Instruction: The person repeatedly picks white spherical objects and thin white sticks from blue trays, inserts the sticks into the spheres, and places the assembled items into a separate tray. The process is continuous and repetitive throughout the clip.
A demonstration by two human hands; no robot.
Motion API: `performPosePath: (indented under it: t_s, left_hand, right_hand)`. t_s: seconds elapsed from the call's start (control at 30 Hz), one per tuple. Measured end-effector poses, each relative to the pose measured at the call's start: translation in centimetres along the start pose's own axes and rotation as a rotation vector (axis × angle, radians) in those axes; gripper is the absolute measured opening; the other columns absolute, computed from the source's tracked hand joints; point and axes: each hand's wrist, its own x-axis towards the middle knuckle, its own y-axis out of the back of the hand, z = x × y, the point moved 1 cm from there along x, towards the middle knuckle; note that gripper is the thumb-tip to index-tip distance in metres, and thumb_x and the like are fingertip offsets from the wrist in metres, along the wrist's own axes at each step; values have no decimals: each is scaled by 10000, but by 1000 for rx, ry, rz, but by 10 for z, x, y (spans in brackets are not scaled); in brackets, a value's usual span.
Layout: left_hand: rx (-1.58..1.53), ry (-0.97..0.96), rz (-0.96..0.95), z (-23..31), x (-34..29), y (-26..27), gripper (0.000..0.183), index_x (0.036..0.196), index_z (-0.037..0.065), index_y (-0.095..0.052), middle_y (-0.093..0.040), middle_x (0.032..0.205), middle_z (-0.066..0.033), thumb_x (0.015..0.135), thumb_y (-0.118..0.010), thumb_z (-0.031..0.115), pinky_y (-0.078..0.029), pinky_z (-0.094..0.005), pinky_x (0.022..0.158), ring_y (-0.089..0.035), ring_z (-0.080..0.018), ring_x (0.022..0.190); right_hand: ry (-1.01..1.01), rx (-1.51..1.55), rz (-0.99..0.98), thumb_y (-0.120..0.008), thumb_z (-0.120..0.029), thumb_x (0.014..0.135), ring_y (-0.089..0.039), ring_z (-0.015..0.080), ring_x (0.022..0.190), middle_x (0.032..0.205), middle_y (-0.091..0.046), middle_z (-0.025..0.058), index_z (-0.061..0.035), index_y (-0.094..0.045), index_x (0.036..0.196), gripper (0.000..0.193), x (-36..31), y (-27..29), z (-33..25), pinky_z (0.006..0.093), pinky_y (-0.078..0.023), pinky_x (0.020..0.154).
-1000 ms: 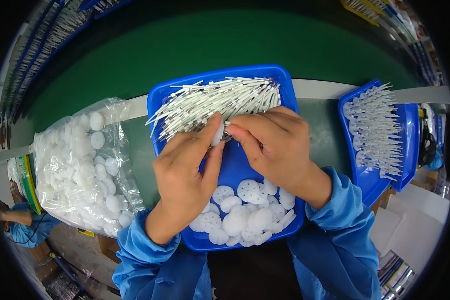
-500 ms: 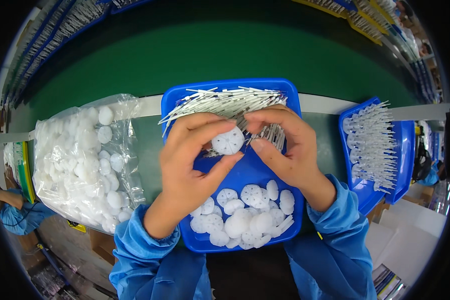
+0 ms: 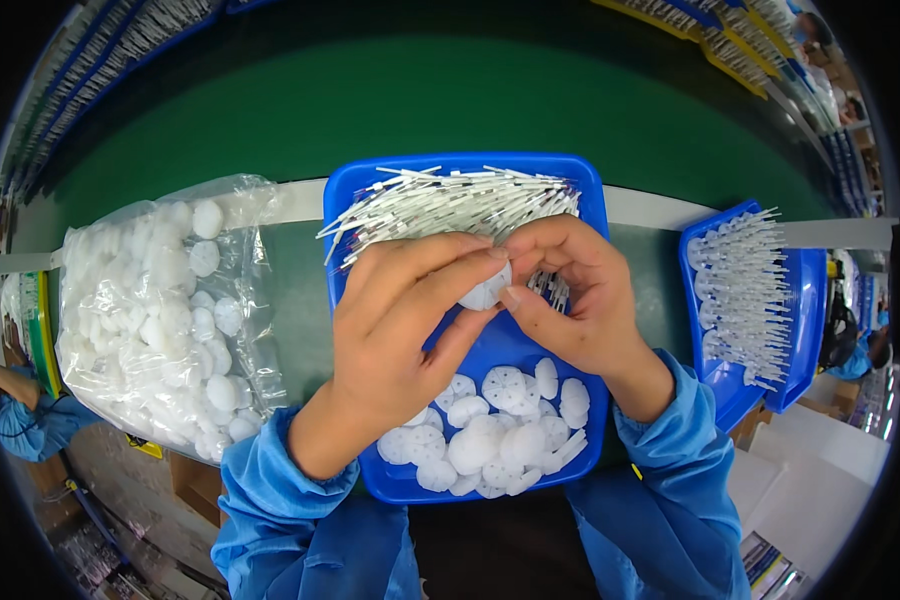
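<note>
White plastic disc (image 3: 485, 291), thin, round, between hands (image 3: 395, 315).

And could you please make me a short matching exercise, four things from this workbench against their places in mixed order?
Things:
1. Clear plastic bag
2. Sheaf of thin white sticks
3. Loose pile of white discs
4. Single white disc

Places:
A. Near end of the middle blue tray
B. Between the left hand and the right hand
C. Left of the middle blue tray
D. Far end of the middle blue tray

Pairs: 1-C, 2-D, 3-A, 4-B
</note>
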Motion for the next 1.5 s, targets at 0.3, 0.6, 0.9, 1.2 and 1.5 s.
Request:
performPosePath:
  t_s: [0.3,0.6,0.9,1.2,1.5]
  left_hand:
    - [-32,1,-120,-3,-3,1,494,1296,23,-766,-754,1314,-156,809,-831,-17,-553,-383,952,-715,-316,1103]
    - [-41,14,-107,-3,0,2,478,1304,17,-764,-747,1310,-151,832,-813,-37,-565,-381,931,-714,-309,1077]
    - [-279,222,255,-18,-9,17,276,1299,10,-778,-646,1420,-176,1063,-650,71,-579,-339,864,-697,-234,1027]
    - [-633,594,278,-16,-11,12,320,1415,-22,-665,-717,1226,-92,1126,-583,88,-554,-234,754,-656,-86,899]
    - [-685,556,126,-21,-11,-3,368,1427,12,-656,-777,1303,-114,1062,-627,-29,-563,-211,759,-723,-99,1011]
  right_hand:
    - [-139,69,10,-766,3,977,-709,62,880,957,-756,23,-10,-648,1160,219,0,5,1,226,-536,810]
    - [-71,115,-13,-749,40,957,-714,82,930,983,-756,39,-12,-618,1217,296,2,3,3,247,-549,827]
    - [227,-647,-168,-802,-16,834,-726,178,918,1053,-735,57,-81,-737,1013,201,2,1,-13,314,-554,818]
    - [488,-1536,-284,-715,-143,788,-646,226,959,928,-642,44,-119,-714,892,107,10,-41,-21,433,-513,1026]
    - [228,-584,111,-799,-8,769,-731,250,821,854,-771,20,-107,-734,946,213,10,-5,-23,390,-519,932]
